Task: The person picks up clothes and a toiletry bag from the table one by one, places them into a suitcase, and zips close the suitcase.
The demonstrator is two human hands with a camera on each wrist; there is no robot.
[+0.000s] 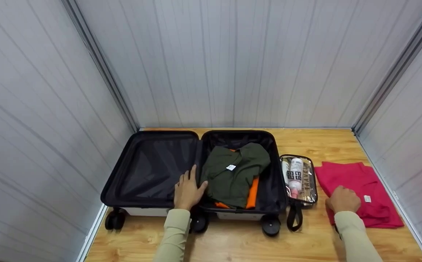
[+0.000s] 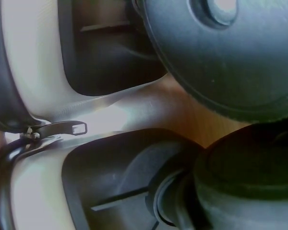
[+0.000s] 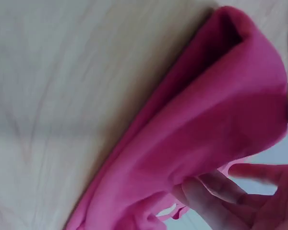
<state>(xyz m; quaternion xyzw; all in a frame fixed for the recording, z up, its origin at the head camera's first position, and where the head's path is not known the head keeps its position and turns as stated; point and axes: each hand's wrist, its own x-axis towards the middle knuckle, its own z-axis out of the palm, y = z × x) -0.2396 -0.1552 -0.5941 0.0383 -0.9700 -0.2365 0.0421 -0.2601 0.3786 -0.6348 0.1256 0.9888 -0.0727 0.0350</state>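
Long khaki sleeves (image 1: 174, 234), lightly creased, plain close-fitting cuffs (image 1: 178, 217), a small dark piece (image 1: 337, 230) beside the right cuff

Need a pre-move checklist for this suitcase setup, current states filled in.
1. Suitcase lying open, both halves: ok.
2. Green shirt within the suitcase: ok, lying over orange cloth.
3. Left hand free: ok, holds nothing, fingers extended near the suitcase's middle.
4. Right hand grip on the pink shirt: ok, fingers hold its edge in the right wrist view.
5. Pink shirt off the floor: not ok, most of it lies there.
6. Clear pouch zipped fully: cannot tell.
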